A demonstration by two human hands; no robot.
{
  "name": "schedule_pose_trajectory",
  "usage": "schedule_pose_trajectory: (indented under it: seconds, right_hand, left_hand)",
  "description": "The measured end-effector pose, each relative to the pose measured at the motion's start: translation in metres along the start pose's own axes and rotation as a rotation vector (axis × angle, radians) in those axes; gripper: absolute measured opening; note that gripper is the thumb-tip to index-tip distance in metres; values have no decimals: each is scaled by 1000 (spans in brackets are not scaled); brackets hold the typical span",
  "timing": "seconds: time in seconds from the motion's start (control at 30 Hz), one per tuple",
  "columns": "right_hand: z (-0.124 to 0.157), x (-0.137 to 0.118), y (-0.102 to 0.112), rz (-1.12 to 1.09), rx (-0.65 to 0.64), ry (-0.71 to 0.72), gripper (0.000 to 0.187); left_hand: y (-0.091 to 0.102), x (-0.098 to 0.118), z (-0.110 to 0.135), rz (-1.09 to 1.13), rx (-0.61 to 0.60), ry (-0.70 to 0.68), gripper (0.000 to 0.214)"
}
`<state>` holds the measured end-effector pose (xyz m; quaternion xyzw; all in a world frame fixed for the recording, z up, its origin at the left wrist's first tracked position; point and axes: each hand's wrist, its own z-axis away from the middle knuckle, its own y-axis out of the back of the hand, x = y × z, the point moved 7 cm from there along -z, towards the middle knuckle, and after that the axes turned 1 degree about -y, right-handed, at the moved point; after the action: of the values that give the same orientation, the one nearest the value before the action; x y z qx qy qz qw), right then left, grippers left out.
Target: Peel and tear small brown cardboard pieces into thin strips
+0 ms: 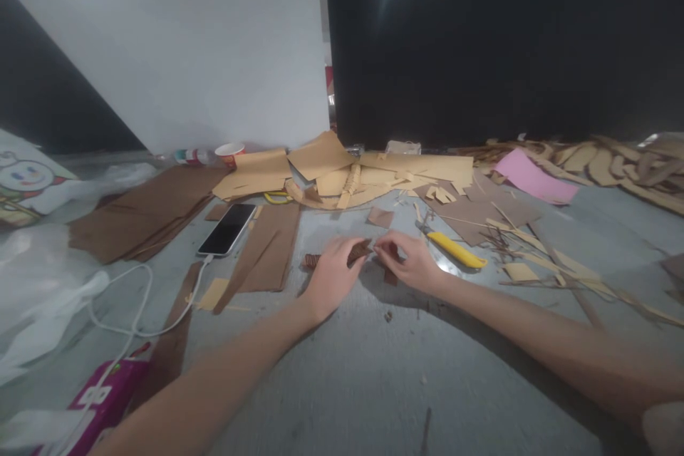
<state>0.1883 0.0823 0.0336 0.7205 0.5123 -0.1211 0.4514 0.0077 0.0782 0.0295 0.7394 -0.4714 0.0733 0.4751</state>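
Both my hands meet over the grey floor in the middle of the view. My left hand (334, 269) is closed on a small ridged strip of brown corrugated cardboard (359, 252), whose other end pokes out to the left of my wrist. My right hand (407, 260) pinches the same strip from the right, fingers curled, with a dark brown scrap (390, 276) under it. A yellow utility knife (456, 250) lies on the floor just right of my right hand.
A phone (229, 229) on a white cable (125, 313) lies left, beside brown card sheets (144, 214). Tan cardboard offcuts (342, 174) pile up behind, with a pink sheet (534, 178) and thin slivers (556, 263) to the right. A magenta box (104, 402) and a white plastic bag (37, 292) sit near left.
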Motion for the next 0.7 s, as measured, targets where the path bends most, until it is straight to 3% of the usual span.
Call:
schedule_pose_trajectory:
  seconds: [0.2, 0.43, 0.6, 0.7]
  right_hand:
    - [-3, -1, -3, -56, -52, -55, 23]
    - [1, -4, -4, -126, -35, -226, 24]
    - [2, -10, 0, -78, 37, -162, 26]
    - [2, -9, -3, -89, 17, -163, 25]
  left_hand:
    - [-2, 2, 0, -8, -3, -33, 29]
    - [0, 5, 1, -12, 19, -41, 32]
    - [-1, 4, 1, -37, 18, -38, 31]
    - [0, 4, 1, -58, 25, -57, 30]
